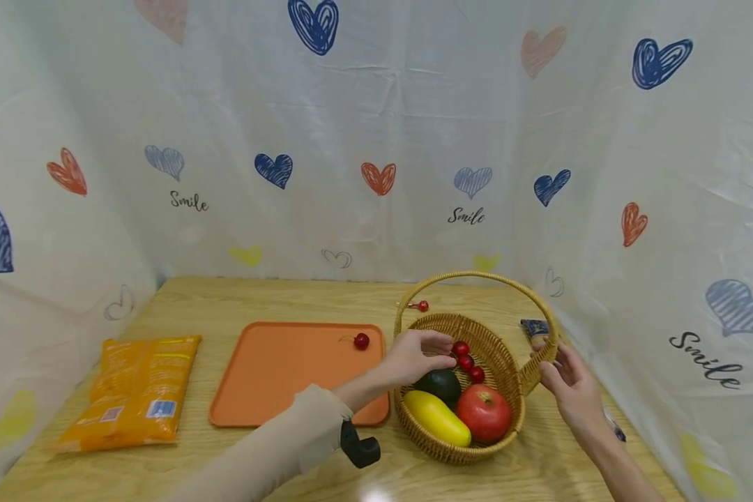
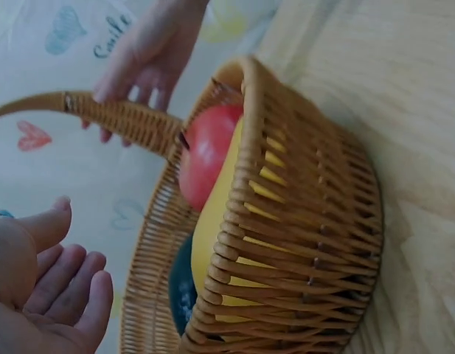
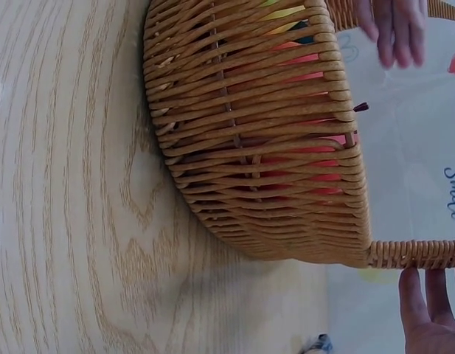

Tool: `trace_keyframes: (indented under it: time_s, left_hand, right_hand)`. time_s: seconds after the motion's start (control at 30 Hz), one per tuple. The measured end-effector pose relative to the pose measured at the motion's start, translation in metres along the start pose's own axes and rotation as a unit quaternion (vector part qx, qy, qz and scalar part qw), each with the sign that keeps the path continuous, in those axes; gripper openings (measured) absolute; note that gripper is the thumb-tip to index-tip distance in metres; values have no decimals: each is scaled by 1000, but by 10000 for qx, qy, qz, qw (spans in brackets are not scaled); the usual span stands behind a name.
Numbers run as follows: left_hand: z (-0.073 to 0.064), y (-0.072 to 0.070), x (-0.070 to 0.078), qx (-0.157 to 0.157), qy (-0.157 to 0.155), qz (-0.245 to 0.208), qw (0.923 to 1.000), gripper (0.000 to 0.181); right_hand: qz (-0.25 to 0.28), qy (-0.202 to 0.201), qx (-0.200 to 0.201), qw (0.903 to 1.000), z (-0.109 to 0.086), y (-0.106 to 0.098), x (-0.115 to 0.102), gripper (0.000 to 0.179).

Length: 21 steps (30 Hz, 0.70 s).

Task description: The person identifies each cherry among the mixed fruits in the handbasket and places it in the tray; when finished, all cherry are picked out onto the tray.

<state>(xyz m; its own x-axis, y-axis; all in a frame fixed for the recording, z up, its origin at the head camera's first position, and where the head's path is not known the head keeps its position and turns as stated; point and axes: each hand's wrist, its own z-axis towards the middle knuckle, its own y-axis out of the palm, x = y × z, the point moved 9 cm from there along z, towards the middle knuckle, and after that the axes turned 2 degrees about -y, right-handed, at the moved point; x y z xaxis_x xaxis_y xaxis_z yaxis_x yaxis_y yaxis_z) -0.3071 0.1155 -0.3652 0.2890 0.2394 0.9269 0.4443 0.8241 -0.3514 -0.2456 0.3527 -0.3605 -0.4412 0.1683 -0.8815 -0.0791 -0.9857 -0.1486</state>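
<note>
A wicker basket (image 1: 498,341) with a tall arched handle stands on the table. In it lie a yellow mango-like fruit (image 1: 436,417), a red pomegranate (image 1: 484,414), a dark green avocado-like fruit (image 1: 439,385) and three cherries (image 1: 466,362). My left hand (image 1: 415,357) hovers over the basket's left side near the cherries, its fingers loosely bent around nothing. At the right, my right hand (image 1: 574,394) grips the lower end of the basket handle (image 1: 532,371), thumb on one side and fingers on the other, as the left wrist view also shows.
Left of the basket lies an orange tray (image 1: 288,376) with one cherry (image 1: 361,341) on it. An orange snack bag (image 1: 141,390) is at the far left. Behind the basket is another small cherry (image 1: 422,306). A dark blue packet (image 1: 533,326) lies beyond the right hand, near the curtain.
</note>
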Motion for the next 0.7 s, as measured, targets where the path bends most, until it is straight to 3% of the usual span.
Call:
trace_keyframes:
  time_s: [0.23,0.5,0.7]
  left_hand:
    - [34,10,-11,302,-336,446,9980,36]
    - [55,9,-11,565,-484,497,9960,36]
    - [67,2,-28,1177,-833,288,9891,33]
  right_hand:
    - [-4,42,-8,10000,-1,1,2,43]
    - [4,-18,6,10000,0,0,1,42]
    - [6,36,-2,10000,1,-2,3,43]
